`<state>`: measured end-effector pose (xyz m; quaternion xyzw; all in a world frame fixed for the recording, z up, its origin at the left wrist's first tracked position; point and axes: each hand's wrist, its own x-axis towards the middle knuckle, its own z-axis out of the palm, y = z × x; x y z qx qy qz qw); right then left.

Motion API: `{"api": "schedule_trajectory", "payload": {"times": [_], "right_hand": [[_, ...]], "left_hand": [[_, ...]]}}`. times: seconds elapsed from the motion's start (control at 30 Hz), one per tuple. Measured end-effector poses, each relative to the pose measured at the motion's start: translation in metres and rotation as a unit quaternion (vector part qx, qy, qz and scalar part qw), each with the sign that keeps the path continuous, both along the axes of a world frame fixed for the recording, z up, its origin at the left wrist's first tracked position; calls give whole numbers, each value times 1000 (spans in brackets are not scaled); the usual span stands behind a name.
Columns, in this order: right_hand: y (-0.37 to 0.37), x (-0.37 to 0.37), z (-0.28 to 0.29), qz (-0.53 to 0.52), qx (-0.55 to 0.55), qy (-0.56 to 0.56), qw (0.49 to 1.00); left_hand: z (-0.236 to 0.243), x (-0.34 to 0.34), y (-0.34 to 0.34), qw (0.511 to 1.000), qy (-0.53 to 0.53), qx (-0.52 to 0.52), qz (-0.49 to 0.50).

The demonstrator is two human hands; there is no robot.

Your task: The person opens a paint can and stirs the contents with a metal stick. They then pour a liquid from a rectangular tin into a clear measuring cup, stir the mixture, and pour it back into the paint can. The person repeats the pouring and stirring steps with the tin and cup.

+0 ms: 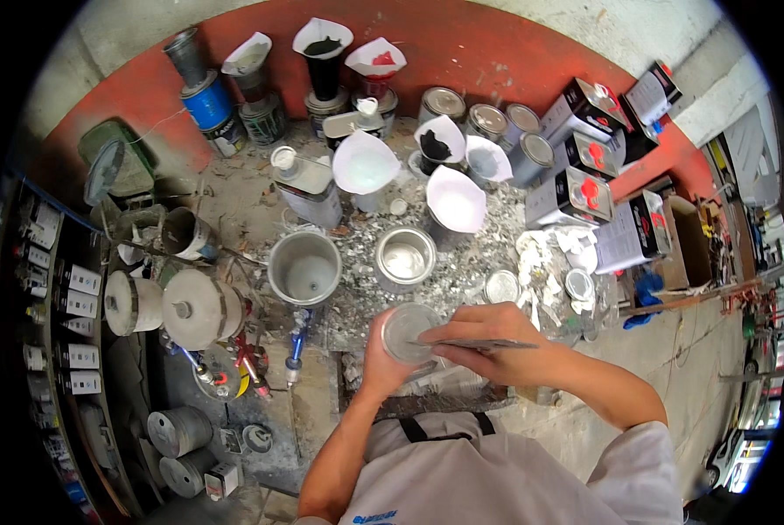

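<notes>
In front of my body, my left hand [378,360] is wrapped round the side of a round, greyish cup [401,325]. My right hand [481,339] grips a thin, flat grey stirring strip [507,344]. The strip's far end points right, past my wrist, while its other end reaches over the cup; whether it touches what is inside I cannot tell. Just beyond the cup stands an open metal can [405,278] with something pale and shiny in it. To its left is a larger grey metal pot [304,296], open at the top.
Paper strainer cones [366,164] sit in cups along the back of the paint-spattered bench [357,284]. Rectangular solvent tins [576,199] crowd the right, near crumpled white paper [541,262]. Spray guns [297,346] hang at the left edge, close to lidded round pots [191,319].
</notes>
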<state>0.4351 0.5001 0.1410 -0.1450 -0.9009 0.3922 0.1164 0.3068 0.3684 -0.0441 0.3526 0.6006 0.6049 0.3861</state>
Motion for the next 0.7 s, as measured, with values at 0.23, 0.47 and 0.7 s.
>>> {"api": "schedule_trajectory", "payload": {"times": [0.23,0.47,0.7], "right_hand": [[-1,6,-35,-154,-175,49,971],[-42,102,-131,-364,-320,59,873],[-110,104,-298,-360,-219,-170,891]], "left_hand": [[15,3,-17,998,8,-13,-68],[5,-6,-67,988,137,15,-63],[-12,-36,-155,993,103,33,-40]]}}
